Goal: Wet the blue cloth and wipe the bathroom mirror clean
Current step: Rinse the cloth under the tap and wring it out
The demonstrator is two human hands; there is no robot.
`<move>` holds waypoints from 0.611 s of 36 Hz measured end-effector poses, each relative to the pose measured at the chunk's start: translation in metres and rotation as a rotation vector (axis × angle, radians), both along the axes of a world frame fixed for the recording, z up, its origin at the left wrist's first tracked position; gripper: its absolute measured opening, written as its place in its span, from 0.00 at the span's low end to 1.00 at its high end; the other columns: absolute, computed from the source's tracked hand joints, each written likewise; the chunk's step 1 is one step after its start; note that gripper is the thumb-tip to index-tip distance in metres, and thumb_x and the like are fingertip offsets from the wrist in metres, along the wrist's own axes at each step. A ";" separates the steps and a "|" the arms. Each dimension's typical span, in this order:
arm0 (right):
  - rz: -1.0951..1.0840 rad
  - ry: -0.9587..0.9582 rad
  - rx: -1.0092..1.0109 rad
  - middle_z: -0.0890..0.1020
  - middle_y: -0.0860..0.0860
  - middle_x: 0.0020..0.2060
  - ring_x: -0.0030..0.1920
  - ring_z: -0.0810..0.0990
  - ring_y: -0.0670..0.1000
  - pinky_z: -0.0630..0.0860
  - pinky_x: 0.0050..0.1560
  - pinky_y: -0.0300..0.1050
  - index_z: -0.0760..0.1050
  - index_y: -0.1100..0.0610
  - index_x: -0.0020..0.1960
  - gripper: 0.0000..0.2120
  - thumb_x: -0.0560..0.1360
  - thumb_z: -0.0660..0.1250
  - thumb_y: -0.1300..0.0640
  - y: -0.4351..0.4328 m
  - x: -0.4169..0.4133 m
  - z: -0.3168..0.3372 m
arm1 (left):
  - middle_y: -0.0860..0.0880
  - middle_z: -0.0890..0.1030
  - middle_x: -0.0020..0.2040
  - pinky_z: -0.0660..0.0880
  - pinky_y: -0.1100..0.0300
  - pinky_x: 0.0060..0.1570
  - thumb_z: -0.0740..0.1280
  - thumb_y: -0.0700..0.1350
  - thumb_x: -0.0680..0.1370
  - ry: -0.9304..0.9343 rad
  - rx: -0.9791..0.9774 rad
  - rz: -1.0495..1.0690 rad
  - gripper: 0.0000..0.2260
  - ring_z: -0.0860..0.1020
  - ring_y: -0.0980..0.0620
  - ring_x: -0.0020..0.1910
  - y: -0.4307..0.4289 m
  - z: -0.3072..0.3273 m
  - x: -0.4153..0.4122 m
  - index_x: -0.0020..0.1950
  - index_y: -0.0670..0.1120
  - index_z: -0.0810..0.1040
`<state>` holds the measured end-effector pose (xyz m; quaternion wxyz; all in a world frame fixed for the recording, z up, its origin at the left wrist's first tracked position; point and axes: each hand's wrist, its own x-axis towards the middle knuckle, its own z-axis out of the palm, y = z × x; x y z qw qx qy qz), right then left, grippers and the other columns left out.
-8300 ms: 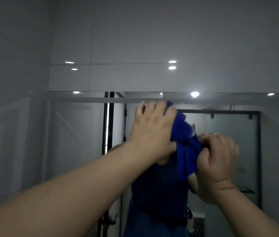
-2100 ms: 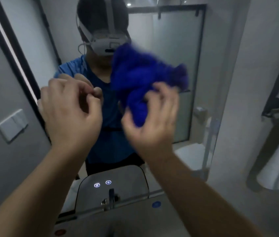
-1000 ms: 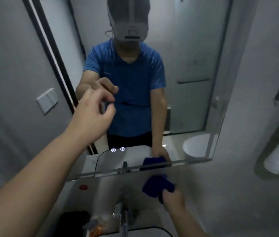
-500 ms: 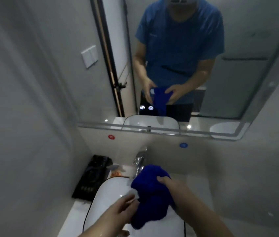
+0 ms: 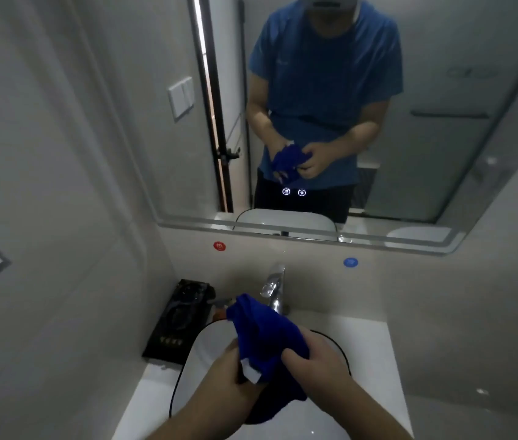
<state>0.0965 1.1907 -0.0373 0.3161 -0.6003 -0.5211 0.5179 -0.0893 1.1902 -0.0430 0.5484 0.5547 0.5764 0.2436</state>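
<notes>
The mirror [image 5: 426, 147] fills the wall above the basin [image 5: 202, 352], with two small lit icons [image 5: 286, 191] glowing near its lower edge. The basin sits in a pale worktop [image 5: 370, 350]. A black tray-like thing [image 5: 178, 315] lies just left of the basin.

The blue cloth [image 5: 264, 331] is bunched up over the basin, its upper end rising towards the tap [image 5: 275, 290] at the back of the basin and seeming to overlap the spout from this angle. Whether it touches the spout I cannot tell. Both hands have hold of it. The left hand [image 5: 227, 373] has its fingers curled round the lower bunch, beside a white label. The right hand [image 5: 318, 360] is wrapped over the cloth from the other side, fingers closed on the fabric.

No stream of water shows at the tap, and the cloth's wetness cannot be read from here. I judge the step in hand to be the wetting, or a wringing, done over the basin and not at the glass.

If the cloth is dry, the next move calls for one hand to let go and work the tap while the other keeps the cloth under the spout. A firm squeeze over the basin should follow, so the cloth goes up to the mirror damp and not dripping.

On the wall behind the basin, a red dot [image 5: 219, 246] and a blue dot [image 5: 350, 262] probably mark hot and cold.
</notes>
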 end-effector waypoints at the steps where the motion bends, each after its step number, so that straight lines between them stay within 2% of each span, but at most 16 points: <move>1: -0.039 -0.006 -0.002 0.84 0.49 0.36 0.35 0.81 0.45 0.77 0.38 0.35 0.81 0.54 0.53 0.09 0.78 0.66 0.65 0.000 -0.003 0.001 | 0.57 0.85 0.57 0.77 0.74 0.49 0.74 0.39 0.80 -0.003 0.010 -0.014 0.21 0.83 0.62 0.55 0.004 -0.002 -0.002 0.66 0.58 0.74; 4: -0.124 0.009 -0.045 0.88 0.51 0.44 0.46 0.87 0.53 0.84 0.47 0.49 0.82 0.47 0.55 0.09 0.79 0.69 0.60 0.000 -0.008 -0.006 | 0.58 0.88 0.46 0.77 0.73 0.44 0.72 0.43 0.82 0.026 -0.014 -0.030 0.15 0.85 0.66 0.47 0.011 -0.007 -0.010 0.63 0.60 0.77; 6: -0.141 0.053 -0.089 0.89 0.50 0.46 0.49 0.88 0.55 0.86 0.51 0.55 0.83 0.45 0.57 0.12 0.79 0.68 0.58 0.000 -0.010 -0.015 | 0.56 0.89 0.45 0.77 0.72 0.41 0.73 0.44 0.82 0.011 -0.144 -0.042 0.11 0.86 0.63 0.44 0.020 -0.018 -0.017 0.63 0.55 0.80; 8: -0.141 0.052 -0.117 0.89 0.48 0.46 0.47 0.88 0.49 0.86 0.49 0.49 0.83 0.45 0.58 0.13 0.80 0.67 0.61 -0.002 -0.013 -0.025 | 0.51 0.89 0.48 0.79 0.67 0.46 0.74 0.45 0.81 0.032 -0.286 -0.084 0.07 0.86 0.57 0.46 0.027 -0.042 -0.025 0.59 0.49 0.83; 10: -0.118 0.006 -0.139 0.88 0.47 0.45 0.45 0.88 0.46 0.85 0.47 0.44 0.82 0.46 0.57 0.13 0.81 0.66 0.62 -0.007 -0.017 -0.037 | 0.50 0.88 0.47 0.79 0.59 0.54 0.75 0.46 0.80 0.103 -0.384 -0.108 0.05 0.84 0.52 0.50 0.033 -0.072 -0.031 0.55 0.48 0.85; 12: -0.079 -0.049 -0.171 0.88 0.46 0.46 0.46 0.88 0.46 0.85 0.49 0.44 0.81 0.46 0.56 0.13 0.80 0.65 0.63 -0.012 -0.021 -0.053 | 0.51 0.85 0.47 0.79 0.58 0.57 0.73 0.45 0.82 0.141 -0.428 -0.108 0.05 0.83 0.53 0.49 0.032 -0.105 -0.037 0.57 0.48 0.85; 14: -0.057 -0.071 -0.230 0.89 0.46 0.46 0.47 0.88 0.45 0.85 0.53 0.45 0.81 0.46 0.55 0.14 0.79 0.64 0.63 -0.015 -0.024 -0.071 | 0.52 0.85 0.47 0.81 0.64 0.48 0.72 0.42 0.82 0.164 -0.501 -0.079 0.11 0.84 0.55 0.46 0.031 -0.136 -0.041 0.64 0.44 0.83; 16: -0.066 -0.071 -0.297 0.89 0.48 0.46 0.47 0.88 0.45 0.85 0.54 0.45 0.81 0.46 0.54 0.13 0.79 0.65 0.63 -0.015 -0.027 -0.084 | 0.48 0.87 0.50 0.80 0.65 0.38 0.71 0.39 0.82 0.133 -0.616 -0.051 0.13 0.86 0.53 0.46 0.030 -0.153 -0.041 0.67 0.41 0.82; 19: -0.093 -0.095 -0.348 0.88 0.47 0.44 0.46 0.86 0.44 0.82 0.50 0.39 0.81 0.46 0.53 0.14 0.80 0.65 0.65 -0.006 -0.028 -0.100 | 0.42 0.86 0.54 0.84 0.59 0.42 0.69 0.35 0.82 0.098 -0.654 0.034 0.10 0.86 0.47 0.48 0.026 -0.153 -0.035 0.63 0.39 0.82; 20: -0.114 -0.094 -0.343 0.88 0.46 0.44 0.47 0.86 0.45 0.81 0.51 0.40 0.81 0.46 0.53 0.15 0.79 0.65 0.66 -0.002 -0.028 -0.106 | 0.40 0.86 0.55 0.85 0.54 0.44 0.69 0.35 0.82 0.060 -0.670 0.085 0.09 0.86 0.43 0.49 0.026 -0.153 -0.032 0.62 0.38 0.82; 22: -0.147 -0.093 -0.321 0.88 0.46 0.47 0.52 0.86 0.47 0.81 0.54 0.40 0.82 0.45 0.55 0.18 0.78 0.65 0.67 0.010 -0.025 -0.120 | 0.38 0.86 0.57 0.84 0.52 0.42 0.70 0.38 0.83 -0.050 -0.722 0.180 0.08 0.86 0.39 0.51 0.034 -0.148 -0.023 0.62 0.40 0.82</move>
